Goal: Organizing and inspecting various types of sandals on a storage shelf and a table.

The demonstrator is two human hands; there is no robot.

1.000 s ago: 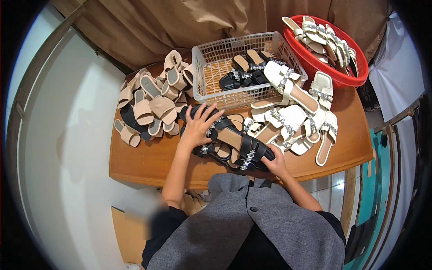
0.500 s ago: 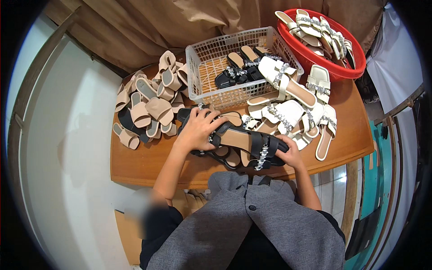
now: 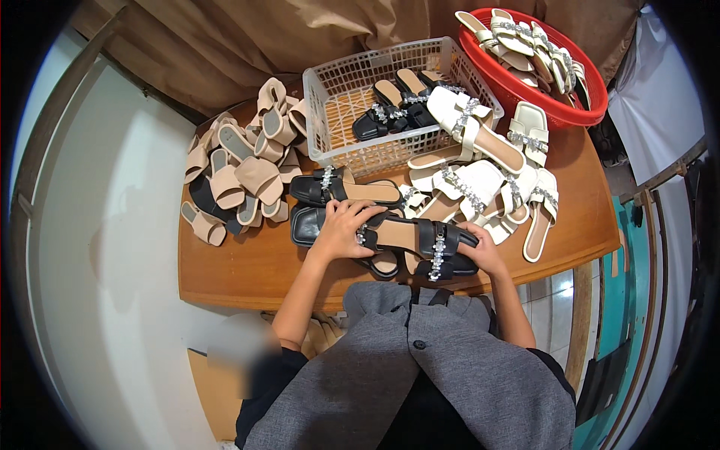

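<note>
At the near edge of the table, my left hand (image 3: 347,229) is closed over a black sandal (image 3: 306,225) whose square toe points left. My right hand (image 3: 481,251) grips the toe end of another black sandal (image 3: 426,240), pointing right, with a jewelled strap and tan insole. The sandals overlap between my hands, and a further one lies partly hidden beneath. Just beyond my left hand, a loose black sandal (image 3: 367,191) rests on the table with its toe to the left.
Beige slides (image 3: 259,178) are heaped on the left of the table (image 3: 247,270). A white plastic crate (image 3: 360,159) at the back holds several black sandals (image 3: 386,120). White jewelled sandals (image 3: 480,184) pile up at the right, and a red basket (image 3: 574,116) behind holds more.
My left hand has shifted slightly right and nearer, pulling its black sandal away from the one beyond it, which now lies uncovered. My right hand keeps its hold in nearly the same place.
</note>
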